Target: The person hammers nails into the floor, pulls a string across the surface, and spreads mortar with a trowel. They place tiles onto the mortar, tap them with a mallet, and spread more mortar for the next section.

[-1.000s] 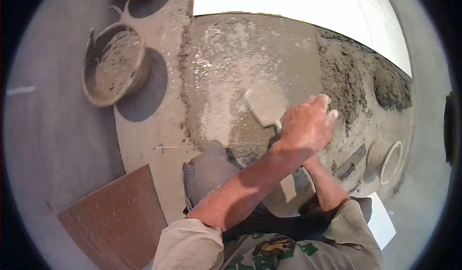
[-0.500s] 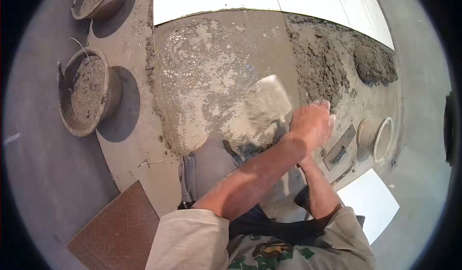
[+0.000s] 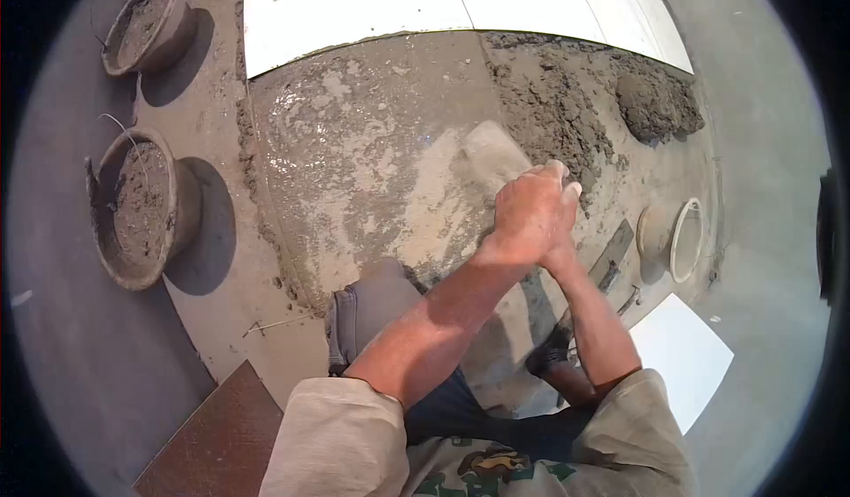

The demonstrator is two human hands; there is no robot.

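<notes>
My left hand [image 3: 529, 212] is closed over my right hand [image 3: 563, 242], and the two are clasped together around the hidden handle of a wide, pale brush [image 3: 492, 153]. The left hand lies uppermost and covers much of the right. Beyond the hands, the brush head rests on the wet, grey mortar-smeared surface [image 3: 354, 156], its outline slightly blurred. Crumbly grey mortar [image 3: 562, 107] lies just past my fingers.
Two mortar-filled tubs [image 3: 142, 205] stand at the left. White tiles [image 3: 354, 5] span the far side. A mortar lump [image 3: 655, 107], pale bucket [image 3: 670, 238], trowel [image 3: 611, 262] and white tile [image 3: 680, 355] are on the right; a brown board [image 3: 221, 435] lies front left.
The camera view has shifted. Both clasped hands and the brush have moved slightly left and away from me in the view. The grip is unchanged.
</notes>
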